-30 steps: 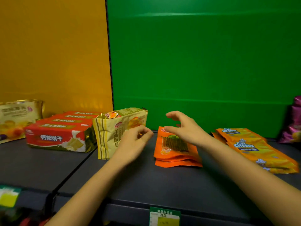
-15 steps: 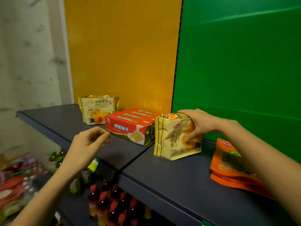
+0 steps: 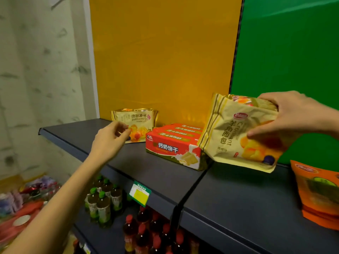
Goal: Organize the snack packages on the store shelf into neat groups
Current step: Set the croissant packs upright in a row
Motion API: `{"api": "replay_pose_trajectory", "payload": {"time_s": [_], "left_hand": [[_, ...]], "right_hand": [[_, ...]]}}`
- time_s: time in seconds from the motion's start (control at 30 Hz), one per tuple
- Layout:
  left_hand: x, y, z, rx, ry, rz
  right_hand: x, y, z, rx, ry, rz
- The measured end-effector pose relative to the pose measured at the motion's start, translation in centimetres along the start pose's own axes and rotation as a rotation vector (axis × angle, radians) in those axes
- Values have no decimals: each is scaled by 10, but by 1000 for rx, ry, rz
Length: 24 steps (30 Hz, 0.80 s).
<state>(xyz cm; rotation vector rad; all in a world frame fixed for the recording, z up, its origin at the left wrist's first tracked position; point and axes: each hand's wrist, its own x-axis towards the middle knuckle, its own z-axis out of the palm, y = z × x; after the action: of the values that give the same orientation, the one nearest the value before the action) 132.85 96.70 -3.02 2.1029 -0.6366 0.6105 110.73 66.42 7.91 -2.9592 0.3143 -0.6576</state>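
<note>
My right hand [image 3: 295,114] grips a yellow croissant bag [image 3: 236,136] by its right side and holds it tilted, lifted off the dark shelf [image 3: 229,195]. Its lower left corner hangs over the red biscuit boxes [image 3: 172,145]. A second yellow croissant bag [image 3: 136,119] stands at the back left against the orange panel. My left hand [image 3: 110,140] hovers just in front of that bag with fingers loosely curled and nothing in them. Orange snack pouches [image 3: 319,193] lie stacked at the right edge.
A green price tag [image 3: 139,193] hangs on the shelf's front lip. Below are green-capped and red-capped bottles [image 3: 102,202] on a lower shelf. A marbled wall stands at the left, and coloured packages [image 3: 22,204] lie at the lower left.
My right hand has lifted the croissant bag off the shelf and tilted it leftward. My left hand has moved up and forward toward the back-left croissant bag. The view has swung left.
</note>
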Motion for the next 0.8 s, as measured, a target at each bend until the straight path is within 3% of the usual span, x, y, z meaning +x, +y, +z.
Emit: {"api": "replay_pose_trajectory", "payload": {"time_s": [0.23, 0.4, 0.6, 0.8], "left_hand": [[115, -50, 35, 374, -114, 192], [174, -74, 61, 642, -203, 215], [216, -83, 81, 707, -446, 46], [215, -76, 77, 777, -452, 87]], "right_hand": [[19, -60, 25, -103, 54, 127], [24, -75, 43, -170, 109, 179], [23, -88, 53, -137, 111, 289], [14, -92, 60, -159, 124, 354]]}}
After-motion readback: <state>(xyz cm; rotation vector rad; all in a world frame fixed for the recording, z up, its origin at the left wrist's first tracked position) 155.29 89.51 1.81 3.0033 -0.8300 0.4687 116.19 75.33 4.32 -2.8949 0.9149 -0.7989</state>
